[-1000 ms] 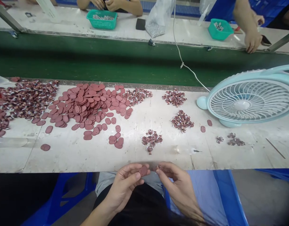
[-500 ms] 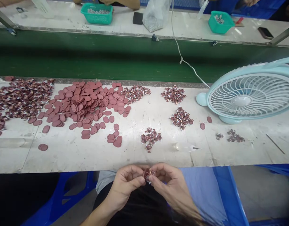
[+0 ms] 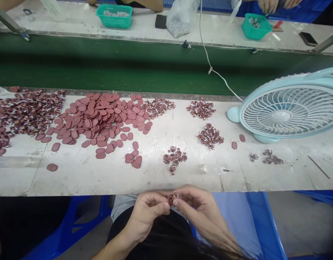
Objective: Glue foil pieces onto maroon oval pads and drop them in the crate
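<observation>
White and scuffed, the tabletop stretches across in front of me, with a pale blue fan at the right, its far edge cut off by the frame. Left of it spreads a pile of reddish-brown oval discs, and past that a wide heap of small looped pieces runs out of view at the left edge. Nearer me lies a needle-tipped bottle. Below the tabletop's near edge, over my lap, my left hand pinches a brown disc between thumb and fingers, while my right hand grips a tiny looped piece at the disc's right side. I judge the step in hand to be setting this piece against the disc; the next move seems to call for a firm, steady pinch that keeps both lined up. My fingertips cover most of the disc, and the piece is too small for me to tell whether the two are joined or merely touching.
</observation>
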A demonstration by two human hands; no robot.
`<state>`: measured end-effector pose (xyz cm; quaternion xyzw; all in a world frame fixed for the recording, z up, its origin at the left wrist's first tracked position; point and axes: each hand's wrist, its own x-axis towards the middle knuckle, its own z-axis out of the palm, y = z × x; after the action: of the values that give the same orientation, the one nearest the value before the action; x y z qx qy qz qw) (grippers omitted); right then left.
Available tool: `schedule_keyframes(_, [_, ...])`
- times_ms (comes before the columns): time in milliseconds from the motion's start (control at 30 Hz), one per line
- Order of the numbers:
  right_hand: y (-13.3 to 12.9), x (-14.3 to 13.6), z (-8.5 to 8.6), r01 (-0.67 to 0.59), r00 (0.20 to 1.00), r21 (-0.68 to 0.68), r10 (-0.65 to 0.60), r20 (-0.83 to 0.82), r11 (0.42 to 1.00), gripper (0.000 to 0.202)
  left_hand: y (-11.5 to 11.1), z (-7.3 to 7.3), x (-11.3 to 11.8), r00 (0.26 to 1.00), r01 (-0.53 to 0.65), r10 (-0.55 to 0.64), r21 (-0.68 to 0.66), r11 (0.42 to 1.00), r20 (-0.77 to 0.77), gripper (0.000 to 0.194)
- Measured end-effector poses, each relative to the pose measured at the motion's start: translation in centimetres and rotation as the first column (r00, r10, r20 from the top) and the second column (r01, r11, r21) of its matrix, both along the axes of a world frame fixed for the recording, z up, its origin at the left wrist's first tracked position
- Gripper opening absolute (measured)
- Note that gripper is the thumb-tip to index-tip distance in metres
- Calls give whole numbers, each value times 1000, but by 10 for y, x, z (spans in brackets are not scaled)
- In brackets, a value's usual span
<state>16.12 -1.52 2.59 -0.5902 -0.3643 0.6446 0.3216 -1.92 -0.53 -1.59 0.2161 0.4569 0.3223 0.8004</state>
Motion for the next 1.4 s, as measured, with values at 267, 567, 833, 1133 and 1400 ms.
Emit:
schedule_keyframes(267, [-3, -8, -9, 81, 995, 6, -80, -52, 997, 16, -3, 1, 2, 998, -59, 59, 2, 998, -33, 10])
schedule_keyframes(567, [-7, -9, -9, 149, 979, -10, -149, -142, 989, 15, -5, 2, 3, 995, -32, 45, 149, 988, -85, 7])
schedule_keyframes(833, [-6, -9, -17, 205, 954, -1, -200, -224, 979, 14, -2, 0, 1, 992, -23, 48, 198, 980, -120, 4])
schedule_keyframes(1133, [-22, 12, -29, 282, 946, 28, -272, -178, 959, 18, 18, 8, -14, 943, 59, 61, 345, 937, -326, 14])
schedule_keyframes(1400, [-99, 87, -70, 583, 792, 20, -574, 208, 812, 18, 107, -6, -104, 369, 686, 334, 496, 532, -867, 22])
